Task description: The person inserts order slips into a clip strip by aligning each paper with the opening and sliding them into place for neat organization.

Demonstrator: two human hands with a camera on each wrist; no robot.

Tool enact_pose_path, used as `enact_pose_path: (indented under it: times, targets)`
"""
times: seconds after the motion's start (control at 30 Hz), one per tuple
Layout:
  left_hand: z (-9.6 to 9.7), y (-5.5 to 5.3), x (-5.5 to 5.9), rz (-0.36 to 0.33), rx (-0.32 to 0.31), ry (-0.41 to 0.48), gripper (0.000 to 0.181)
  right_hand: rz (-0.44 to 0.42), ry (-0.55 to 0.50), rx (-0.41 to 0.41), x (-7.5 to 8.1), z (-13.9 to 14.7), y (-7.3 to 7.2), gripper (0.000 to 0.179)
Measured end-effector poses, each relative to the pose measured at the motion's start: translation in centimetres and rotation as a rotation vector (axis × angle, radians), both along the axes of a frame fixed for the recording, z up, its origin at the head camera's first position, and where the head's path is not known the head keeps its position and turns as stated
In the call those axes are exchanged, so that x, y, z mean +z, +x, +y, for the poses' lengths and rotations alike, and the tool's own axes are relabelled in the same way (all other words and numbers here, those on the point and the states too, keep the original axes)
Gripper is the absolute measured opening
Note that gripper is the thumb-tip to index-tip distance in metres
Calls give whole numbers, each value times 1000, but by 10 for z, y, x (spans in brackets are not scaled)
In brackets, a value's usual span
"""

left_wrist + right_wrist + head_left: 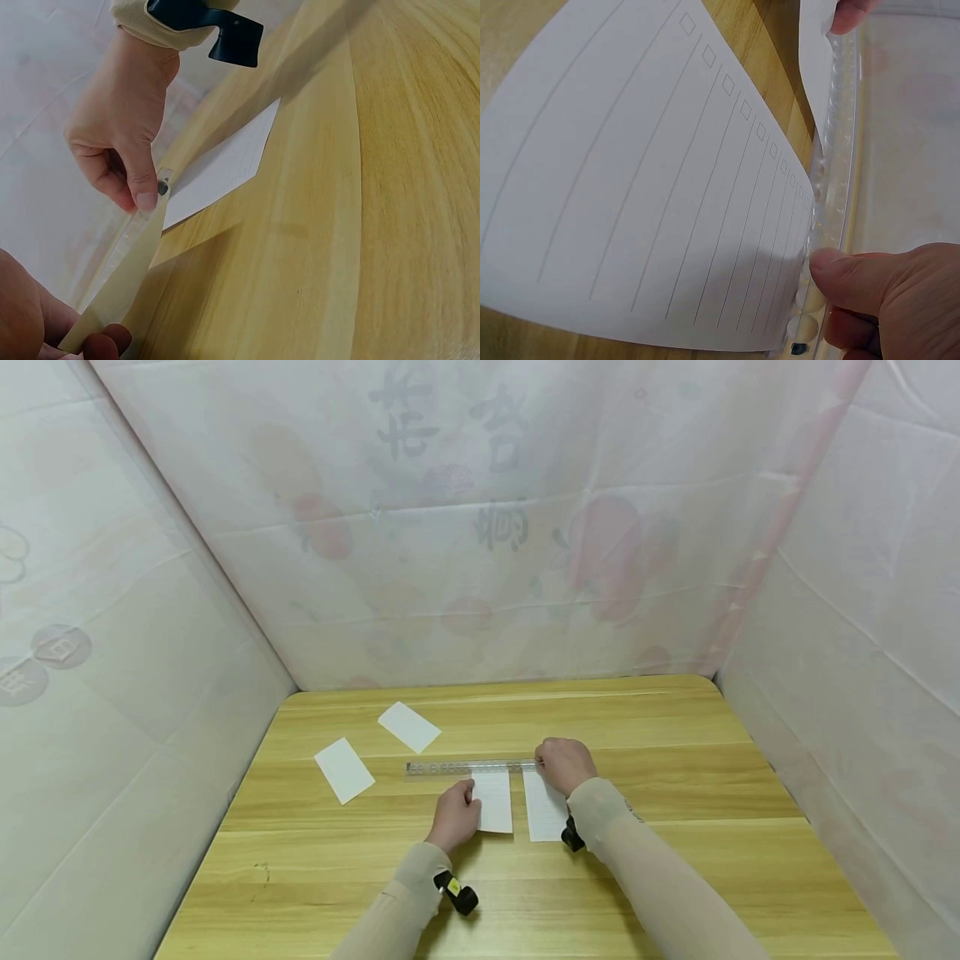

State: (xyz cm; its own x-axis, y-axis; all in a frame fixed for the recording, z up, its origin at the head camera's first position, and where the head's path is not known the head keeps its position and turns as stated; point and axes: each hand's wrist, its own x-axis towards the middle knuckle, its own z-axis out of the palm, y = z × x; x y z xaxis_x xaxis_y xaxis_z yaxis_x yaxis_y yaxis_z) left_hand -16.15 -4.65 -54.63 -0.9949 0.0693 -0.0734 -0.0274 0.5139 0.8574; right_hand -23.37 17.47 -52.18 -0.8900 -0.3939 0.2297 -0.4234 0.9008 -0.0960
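Note:
A clear plastic binder strip (442, 767) with a row of round rings lies crosswise over the table. My right hand (566, 764) pinches its right end between thumb and fingers. Below that end, a lined sheet with small checkboxes (645, 187) has its edge along the rings; whether it is threaded on them I cannot tell. With thumb and fingers, my left hand (455, 817) grips the left edge of a second lined sheet (492, 802). This sheet is tilted up off the wood, its top edge at the strip. In the left wrist view it appears nearly edge-on.
Two white paper sheets, one nearer the back (408, 727) and one farther left (344, 770), lie flat on the wooden table (675, 877). Printed cloth walls (450, 568) stand around the back and sides. Each wrist wears a black camera mount (457, 893).

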Motion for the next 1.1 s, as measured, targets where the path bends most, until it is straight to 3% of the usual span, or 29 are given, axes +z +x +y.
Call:
enact_pose_path:
  times: [0.47,0.77,1.1]
  targets:
    - [1,0,0,3,-20,-5,42,-2,-4,-3,-1,0,0,27]
    - [3,0,0,9,-18,-28,41,14,1,1,-2,0,0,18]
    - [6,-1,2,-3,-25,-32,42,-17,0,-3,-2,1,-1,23]
